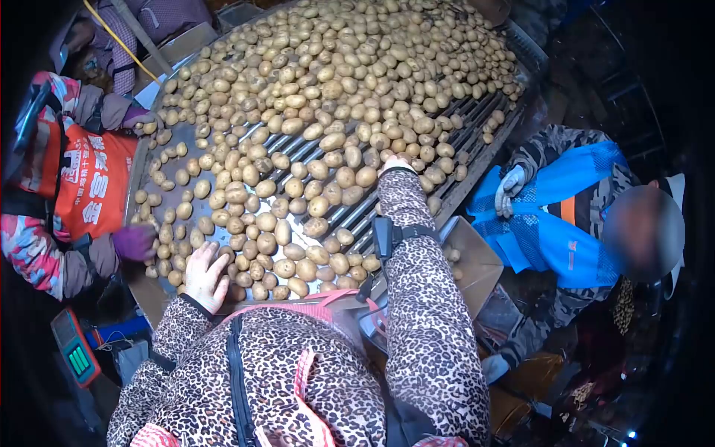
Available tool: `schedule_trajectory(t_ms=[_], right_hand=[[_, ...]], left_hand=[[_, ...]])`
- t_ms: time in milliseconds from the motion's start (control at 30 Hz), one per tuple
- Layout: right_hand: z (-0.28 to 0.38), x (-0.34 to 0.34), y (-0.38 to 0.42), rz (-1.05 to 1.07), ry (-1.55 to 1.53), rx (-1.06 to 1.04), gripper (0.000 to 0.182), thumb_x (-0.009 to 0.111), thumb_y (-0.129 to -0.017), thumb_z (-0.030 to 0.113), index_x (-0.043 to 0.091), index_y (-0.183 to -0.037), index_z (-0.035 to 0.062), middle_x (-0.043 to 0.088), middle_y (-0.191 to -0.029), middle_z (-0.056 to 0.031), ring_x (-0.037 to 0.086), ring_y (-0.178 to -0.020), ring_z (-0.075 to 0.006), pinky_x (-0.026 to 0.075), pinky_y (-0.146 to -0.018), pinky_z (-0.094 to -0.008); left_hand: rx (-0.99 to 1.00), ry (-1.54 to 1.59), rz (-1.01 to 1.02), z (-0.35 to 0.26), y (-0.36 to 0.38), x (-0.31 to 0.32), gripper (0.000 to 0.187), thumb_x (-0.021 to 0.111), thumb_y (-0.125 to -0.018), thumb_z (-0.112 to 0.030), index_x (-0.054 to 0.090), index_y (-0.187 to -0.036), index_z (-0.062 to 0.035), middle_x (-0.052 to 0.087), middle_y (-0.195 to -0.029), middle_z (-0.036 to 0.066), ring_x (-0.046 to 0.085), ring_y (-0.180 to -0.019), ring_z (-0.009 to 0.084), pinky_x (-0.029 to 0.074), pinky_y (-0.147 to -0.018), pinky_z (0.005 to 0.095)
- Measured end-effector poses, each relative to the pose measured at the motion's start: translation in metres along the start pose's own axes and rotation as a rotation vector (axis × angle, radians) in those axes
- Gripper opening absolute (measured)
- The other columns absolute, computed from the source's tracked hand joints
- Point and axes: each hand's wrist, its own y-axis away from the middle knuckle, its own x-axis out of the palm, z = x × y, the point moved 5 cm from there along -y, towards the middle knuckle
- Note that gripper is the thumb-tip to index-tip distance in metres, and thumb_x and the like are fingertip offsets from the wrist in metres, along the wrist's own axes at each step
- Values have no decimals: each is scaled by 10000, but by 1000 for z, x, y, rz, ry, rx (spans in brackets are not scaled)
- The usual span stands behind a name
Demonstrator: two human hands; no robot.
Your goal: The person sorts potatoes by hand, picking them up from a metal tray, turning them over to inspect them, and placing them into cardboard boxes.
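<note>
Many potatoes (328, 82) cover a sorting table with dark metal slats (363, 216). My left hand (207, 277), in a pale glove, rests at the near left edge beside small potatoes, its fingers apart and nothing held. Stretched far forward over the slats, my right hand (398, 164) touches the potatoes near the middle of the table. Its fingers are mostly hidden among them, so their closure cannot be made out. Leopard-print sleeves cover both my arms, and a dark device is strapped on the right forearm.
At the left, a person in a red apron (97, 179) has purple gloves at the table edge. A person in a blue apron (581, 216) is at the right. A cardboard box (477, 261) stands at the near right; a scale (77, 349) is at the lower left.
</note>
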Motion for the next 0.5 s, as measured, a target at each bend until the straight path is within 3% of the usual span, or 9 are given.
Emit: schedule_trajectory(t_ms=[33,133,200,233,300,333,367,400,500], right_hand=[[4,-7,10,8,-24,48,616,695,-796,374,510,-1315,99,518,-1341,-189,567,-1197,-284,476,-988,-463],[-15,-11,12,-89,-71,-51,632,681,-767,413,539,-1279,71,577,-1230,-240,576,-1174,-305,491,-962,-382],[-57,-10,-10,43,-426,-567,377,604,-851,317,627,-1100,34,640,-1044,-199,635,-979,-266,541,-814,-351],[-98,-10,-6,111,-1282,-464,346,600,-848,288,627,-1108,61,642,-1052,-149,633,-957,-278,545,-819,-399],[-128,-28,75,-32,-2214,-5,379,610,-813,248,609,-1145,66,635,-1111,-115,625,-964,-323,542,-838,-508],[-151,-32,72,-40,-2244,54,392,627,-793,271,629,-1131,73,647,-1108,-120,622,-981,-362,519,-830,-590],[-183,-22,44,126,-2205,-61,393,644,-773,288,652,-1107,79,661,-1072,-154,631,-984,-347,519,-859,-536],[-186,-27,31,-41,-1418,-149,397,652,-770,297,657,-1093,68,659,-1050,-175,633,-984,-335,523,-859,-489],[-108,-38,15,-44,-309,-275,451,676,-756,311,632,-1123,53,649,-968,-222,646,-931,-290,533,-817,-382]], left_hand=[[-9,2,-6,2,3,3,519,667,-709,-114,572,-1218,-82,457,-1355,219,417,-1264,434,340,-1052,536],[-12,22,-13,4,0,5,515,666,-710,-107,575,-1216,-83,463,-1352,215,422,-1262,432,345,-1047,526],[5,31,-9,0,-4,3,503,662,-718,-99,576,-1213,-71,462,-1351,213,420,-1266,431,344,-1050,522],[6,48,-18,1,-3,6,499,661,-720,-96,576,-1212,-70,463,-1351,212,418,-1269,431,343,-1052,521],[12,82,-24,3,0,10,493,659,-724,-91,578,-1210,-66,464,-1349,210,413,-1274,431,340,-1055,519],[15,94,-8,-4,-5,6,476,656,-726,-84,583,-1196,-66,476,-1334,212,421,-1269,435,354,-1044,519],[44,105,-6,-8,-9,7,472,656,-724,-82,584,-1190,-66,481,-1327,213,428,-1260,436,362,-1037,519],[73,117,-7,-11,-12,9,469,656,-722,-80,586,-1185,-66,486,-1321,214,436,-1252,437,370,-1030,519],[212,126,-15,-24,-30,11,498,673,-676,-80,580,-1165,-50,509,-1283,208,470,-1200,436,401,-992,524]])
